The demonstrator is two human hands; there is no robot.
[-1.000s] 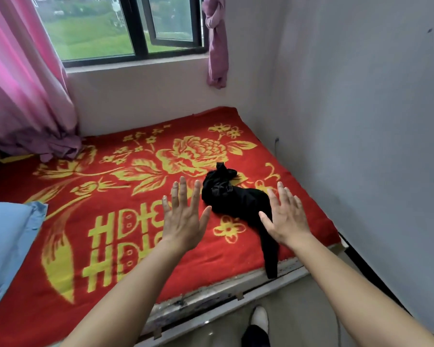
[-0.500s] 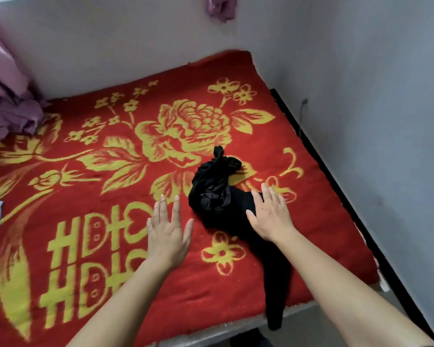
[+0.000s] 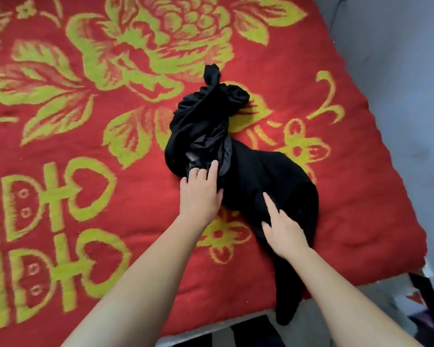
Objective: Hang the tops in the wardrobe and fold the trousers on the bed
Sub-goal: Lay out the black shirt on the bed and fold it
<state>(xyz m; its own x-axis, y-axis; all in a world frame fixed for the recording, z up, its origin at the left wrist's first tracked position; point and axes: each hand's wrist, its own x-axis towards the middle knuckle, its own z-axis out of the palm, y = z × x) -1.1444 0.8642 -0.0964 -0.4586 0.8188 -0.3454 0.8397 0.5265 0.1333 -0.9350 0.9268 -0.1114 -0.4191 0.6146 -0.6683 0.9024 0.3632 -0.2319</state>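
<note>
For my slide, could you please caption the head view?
Left hand and right hand touch crumpled black garment on red blanket.

One head-worn camera looks steeply down from close above the bed (image 3: 348,186).

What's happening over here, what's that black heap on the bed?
A person is leaning over a bed covered with a red and yellow flowered blanket, both hands on a crumpled black garment. The left hand touches its bunched-up end with its fingertips; the right hand lies on the flatter part, forefinger straight, its other fingers out of sight. One end hangs over the bed's edge. Nothing is folded yet.
</note>
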